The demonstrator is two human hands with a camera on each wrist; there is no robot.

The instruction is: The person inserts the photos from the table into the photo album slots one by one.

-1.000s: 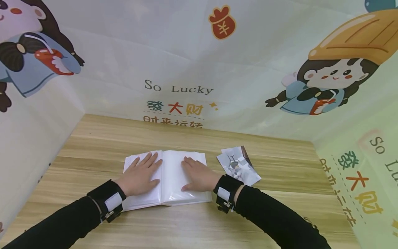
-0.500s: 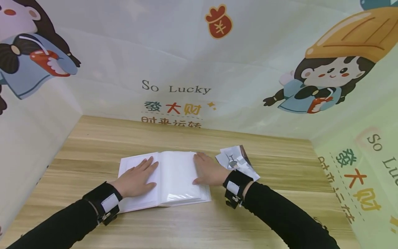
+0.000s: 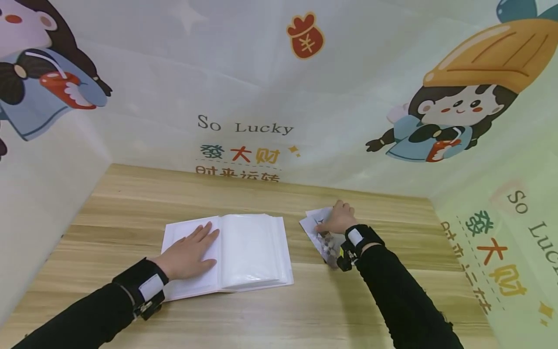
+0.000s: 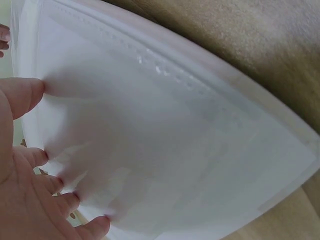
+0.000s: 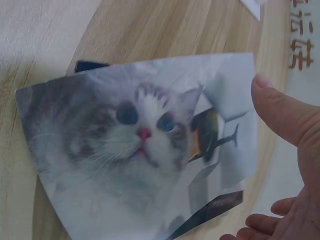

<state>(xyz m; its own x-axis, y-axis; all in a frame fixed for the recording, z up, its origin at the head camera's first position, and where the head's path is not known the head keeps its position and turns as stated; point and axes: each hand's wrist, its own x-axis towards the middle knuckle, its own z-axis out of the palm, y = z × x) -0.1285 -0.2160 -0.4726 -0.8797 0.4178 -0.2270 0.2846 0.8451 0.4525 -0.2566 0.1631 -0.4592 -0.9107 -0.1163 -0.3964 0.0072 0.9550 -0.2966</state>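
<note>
A photo album [image 3: 250, 252] with white pages lies spread on the wooden table. My left hand [image 3: 190, 252] rests flat on its left page, fingers spread; in the left wrist view the fingertips touch the clear page sleeve [image 4: 150, 130]. To the right of the album lie overlapping photos [image 3: 315, 231]. My right hand [image 3: 341, 218] is over their far right part. In the right wrist view the top photo [image 5: 145, 140] shows a cat; my thumb touches its edge, while the fingers lie apart from the thumb near the darker photo [image 5: 220, 206] beneath.
The wooden table [image 3: 279, 320] extends in front of the album and to both sides. A printed cloth backdrop [image 3: 244, 72] with cartoon figures and lettering rises behind the table and along its left and right sides.
My right hand has left the album's right page and moved right onto the photos, whose pile has shifted slightly. My left hand stays on the left page, where loose leaves have settled to the right.
</note>
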